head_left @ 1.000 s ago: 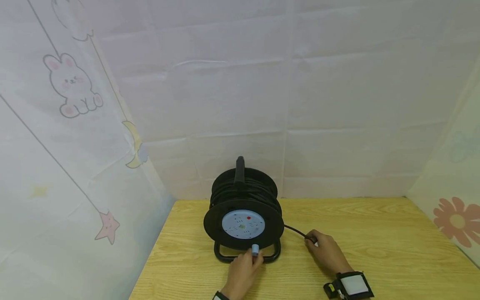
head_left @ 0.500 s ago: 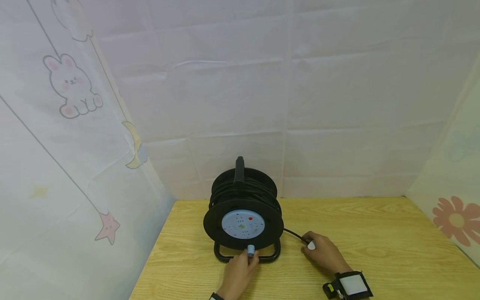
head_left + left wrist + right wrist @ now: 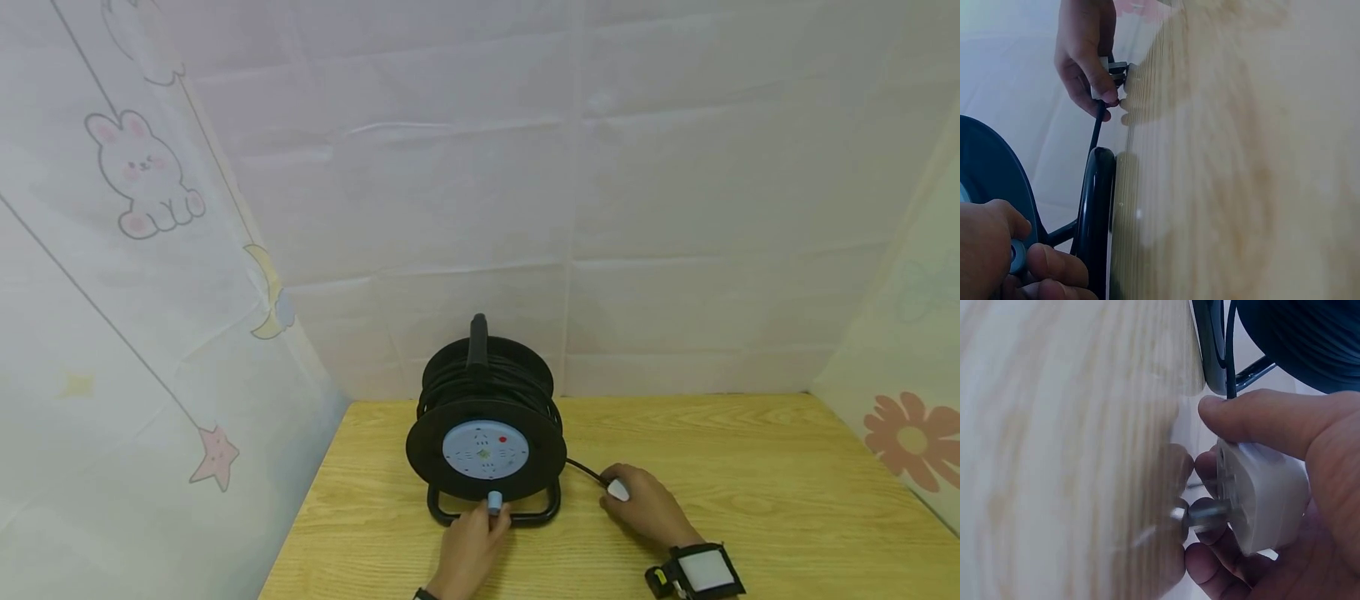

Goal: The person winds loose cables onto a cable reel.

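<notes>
A black cable reel (image 3: 427,467) stands on the table, dark cable (image 3: 517,379) wound on its drum and a pale blue socket panel (image 3: 465,462) facing front. At the lower rim of the reel, my left hand (image 3: 470,542) pinches a light blue crank knob (image 3: 494,502) between thumb and fingers. To the right, my right hand (image 3: 648,507) grips a white plug (image 3: 1275,497) from which the cable runs to the reel. In the right wrist view the metal prongs (image 3: 1207,515) point at the tabletop, with the thumb along the cable end.
The reel's black tube stand (image 3: 553,508) rests on the wooden table (image 3: 712,450), and its carrying handle (image 3: 477,346) rises at the top. A pale printed sheet (image 3: 450,208) hangs behind the table and along its sides.
The knob and my left hand have shifted left as the reel face turned slightly clockwise. My right hand has moved a little toward the reel, and more of the white plug shows.
</notes>
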Available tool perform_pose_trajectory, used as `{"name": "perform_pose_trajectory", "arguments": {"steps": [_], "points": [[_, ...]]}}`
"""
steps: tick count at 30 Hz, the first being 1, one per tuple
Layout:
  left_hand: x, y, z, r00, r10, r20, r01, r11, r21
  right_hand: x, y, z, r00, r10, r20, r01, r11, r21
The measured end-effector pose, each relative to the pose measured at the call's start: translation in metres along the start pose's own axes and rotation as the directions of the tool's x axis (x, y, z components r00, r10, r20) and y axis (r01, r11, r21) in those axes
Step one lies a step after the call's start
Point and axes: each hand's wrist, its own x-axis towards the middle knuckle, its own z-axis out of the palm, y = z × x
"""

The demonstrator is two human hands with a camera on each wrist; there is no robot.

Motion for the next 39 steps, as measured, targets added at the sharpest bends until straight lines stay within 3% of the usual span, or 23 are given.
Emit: {"name": "perform_pose_trajectory", "arguments": {"steps": [2,7,11,16,19,23,28,34,39], "points": [[0.002,-0.007,0.007,0.999,0.014,-0.031,-0.014,1.0,0.004,0.0,0.0,0.0,1.0,-0.011,-0.001,0.011,1.0,-0.012],[0.0,-0.009,0.003,0.998,0.045,-0.052,-0.047,0.998,-0.029,0.001,-0.001,-0.001,1.0,-0.014,0.004,0.014,0.999,-0.029],[-0.001,-0.008,-0.001,1.0,0.007,-0.024,-0.008,1.0,-0.022,0.001,-0.001,-0.001,1.0,-0.022,0.0,0.022,0.999,-0.033],[-0.006,0.002,-0.017,1.0,-0.009,-0.002,0.009,0.998,-0.07,0.0,-0.002,0.0,1.0,-0.029,-0.009,0.029,0.999,-0.028],[-0.005,-0.002,-0.016,1.0,-0.02,0.004,0.02,0.998,-0.054,0.0,-0.002,0.0,1.0,-0.024,-0.007,0.024,0.999,-0.022],[-0.003,-0.011,-0.01,0.999,-0.003,-0.037,0.003,1.0,-0.016,0.0,-0.002,0.001,1.0,-0.015,0.001,0.015,1.0,-0.018],[-0.009,-0.002,-0.021,0.995,0.028,-0.094,-0.029,1.0,-0.011,0.001,-0.002,0.003,1.0,-0.013,0.012,0.013,1.0,-0.016],[-0.012,0.008,-0.035,0.998,-0.06,-0.006,0.06,0.998,-0.023,0.0,-0.004,0.002,0.999,-0.037,0.023,0.037,0.999,-0.004],[-0.011,0.008,-0.039,0.997,-0.083,0.002,0.083,0.997,-0.006,-0.001,-0.005,0.001,0.998,-0.06,0.03,0.06,0.998,0.006]]}}
